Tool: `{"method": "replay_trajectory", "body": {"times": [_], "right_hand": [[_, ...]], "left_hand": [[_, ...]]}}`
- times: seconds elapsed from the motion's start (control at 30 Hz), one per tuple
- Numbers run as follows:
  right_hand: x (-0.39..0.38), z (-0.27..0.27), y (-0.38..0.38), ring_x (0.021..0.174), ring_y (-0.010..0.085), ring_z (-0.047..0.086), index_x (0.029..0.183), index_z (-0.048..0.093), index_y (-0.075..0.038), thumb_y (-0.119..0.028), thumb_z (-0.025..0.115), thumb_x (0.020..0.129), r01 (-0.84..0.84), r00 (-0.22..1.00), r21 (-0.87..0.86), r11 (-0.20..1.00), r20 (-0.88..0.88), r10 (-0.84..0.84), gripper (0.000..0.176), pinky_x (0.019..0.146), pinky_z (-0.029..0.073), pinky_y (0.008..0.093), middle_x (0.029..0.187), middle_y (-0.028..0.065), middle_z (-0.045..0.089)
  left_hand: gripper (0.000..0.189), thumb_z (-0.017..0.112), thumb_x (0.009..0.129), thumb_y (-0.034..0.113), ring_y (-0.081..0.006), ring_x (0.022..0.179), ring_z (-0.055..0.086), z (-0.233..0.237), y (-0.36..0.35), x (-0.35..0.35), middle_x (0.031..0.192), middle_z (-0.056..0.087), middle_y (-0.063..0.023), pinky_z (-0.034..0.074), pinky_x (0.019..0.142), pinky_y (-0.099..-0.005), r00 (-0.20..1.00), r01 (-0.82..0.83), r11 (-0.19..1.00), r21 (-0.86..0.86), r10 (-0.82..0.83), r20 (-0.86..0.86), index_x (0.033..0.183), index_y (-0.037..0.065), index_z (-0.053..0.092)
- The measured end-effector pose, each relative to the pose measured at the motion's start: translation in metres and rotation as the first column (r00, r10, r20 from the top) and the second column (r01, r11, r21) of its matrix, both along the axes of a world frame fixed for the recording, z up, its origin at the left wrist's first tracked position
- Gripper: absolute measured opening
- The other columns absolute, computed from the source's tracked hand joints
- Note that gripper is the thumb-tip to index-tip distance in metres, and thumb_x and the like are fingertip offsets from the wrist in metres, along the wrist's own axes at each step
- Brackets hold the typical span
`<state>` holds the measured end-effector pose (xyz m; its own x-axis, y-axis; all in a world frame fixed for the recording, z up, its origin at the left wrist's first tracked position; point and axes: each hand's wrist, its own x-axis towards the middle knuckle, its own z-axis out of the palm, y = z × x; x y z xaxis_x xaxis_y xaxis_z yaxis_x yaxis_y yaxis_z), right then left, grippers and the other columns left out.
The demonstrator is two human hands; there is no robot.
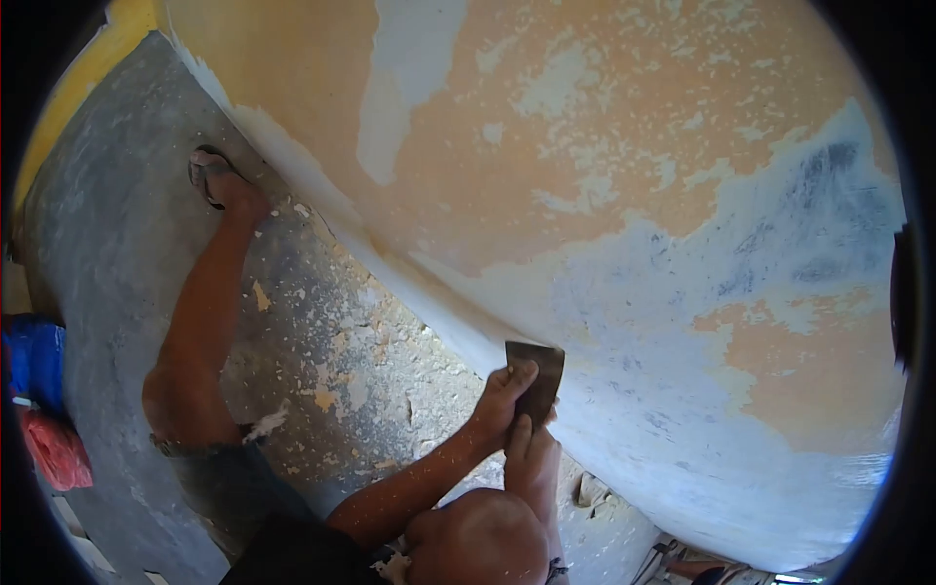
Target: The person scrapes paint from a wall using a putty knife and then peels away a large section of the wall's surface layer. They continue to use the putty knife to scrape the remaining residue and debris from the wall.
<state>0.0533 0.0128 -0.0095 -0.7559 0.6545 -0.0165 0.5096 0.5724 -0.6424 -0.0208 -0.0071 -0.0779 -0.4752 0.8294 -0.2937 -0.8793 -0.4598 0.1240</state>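
A flat, dark, rectangular scraper blade (540, 375) rests with its far edge against the lower part of the wall (624, 302). My left hand (502, 402) grips its left side, thumb lying on the flat face. Lower down, my right hand (531, 450) is closed on the near end, fingers partly hidden behind the blade. Around the blade the wall is pale grey-white where the coating is off, with patches of peach paint (439, 205) higher up and to the right.
Paint flakes (327, 390) litter the grey floor (117, 175) along the wall's foot. My sandalled foot (219, 175) is near the wall, and my bent knee (487, 536) is below the hands. A blue container (34, 361) and a red plastic bag (57, 450) are at the left.
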Motion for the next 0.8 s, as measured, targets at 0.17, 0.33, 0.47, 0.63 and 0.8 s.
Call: {"method": "replay_trajectory", "body": {"times": [0.17, 0.33, 0.47, 0.63, 0.8], "right_hand": [[-0.003, 0.006, -0.005, 0.062, 0.0471, 0.060, 0.082, 0.059, 0.009, -0.012, 0.046, 0.096, 0.043, 0.989, -0.022, 0.999, 0.145, -0.040, 0.029, 0.050, 0.044, 0.0509, 0.065, 0.0319, 0.058], [-0.022, 0.008, 0.002, 0.065, 0.0478, 0.062, 0.086, 0.058, 0.010, -0.013, 0.045, 0.097, -0.086, 0.990, 0.026, 0.996, 0.111, 0.083, 0.028, 0.052, 0.046, 0.0507, 0.066, 0.0319, 0.058], [-0.007, -0.002, -0.008, 0.060, 0.0476, 0.060, 0.081, 0.057, 0.008, -0.013, 0.046, 0.097, 0.020, 0.993, -0.072, 0.997, 0.113, -0.012, 0.029, 0.050, 0.044, 0.0515, 0.064, 0.0317, 0.058], [-0.021, 0.000, -0.005, 0.060, 0.0468, 0.061, 0.082, 0.059, 0.007, -0.014, 0.044, 0.097, 0.039, 0.981, -0.090, 0.995, 0.195, -0.021, 0.030, 0.050, 0.044, 0.0505, 0.061, 0.0290, 0.058], [-0.012, -0.004, -0.007, 0.056, 0.0459, 0.060, 0.076, 0.057, 0.007, -0.014, 0.045, 0.097, 0.003, 0.996, -0.002, 1.000, 0.085, -0.003, 0.032, 0.048, 0.043, 0.0513, 0.059, 0.0286, 0.057]], "left_hand": [[0.032, 0.056, 0.096, 0.038, -0.0193, 0.061, 0.064, -0.005, -0.001, 0.002, 0.075, 0.064, -0.0099, 0.054, 0.056, -0.0326, 0.999, -0.033, 0.999, 0.033, 0.031, 0.038, 0.099, 0.006, 0.057], [0.038, 0.054, 0.096, 0.042, -0.0176, 0.061, 0.063, 0.005, 0.000, -0.025, 0.074, 0.064, -0.0082, 0.053, 0.056, -0.0310, 0.994, -0.102, 0.991, 0.084, 0.104, -0.025, 0.097, 0.004, 0.059], [0.040, 0.055, 0.096, 0.043, -0.0173, 0.061, 0.063, 0.000, -0.010, -0.011, 0.073, 0.064, -0.0087, 0.053, 0.056, -0.0308, 0.998, -0.007, 0.998, -0.063, 0.003, -0.060, 0.095, 0.003, 0.059], [0.037, 0.057, 0.095, 0.041, -0.0175, 0.061, 0.064, -0.006, -0.010, -0.015, 0.074, 0.065, -0.0088, 0.054, 0.056, -0.0308, 0.999, -0.030, 0.999, 0.026, 0.031, -0.029, 0.097, 0.004, 0.060], [0.037, 0.059, 0.094, 0.040, -0.0171, 0.061, 0.064, 0.001, -0.006, -0.011, 0.074, 0.065, -0.0086, 0.055, 0.056, -0.0314, 1.000, 0.001, 1.000, 0.021, -0.002, 0.023, 0.096, 0.003, 0.059]]}}
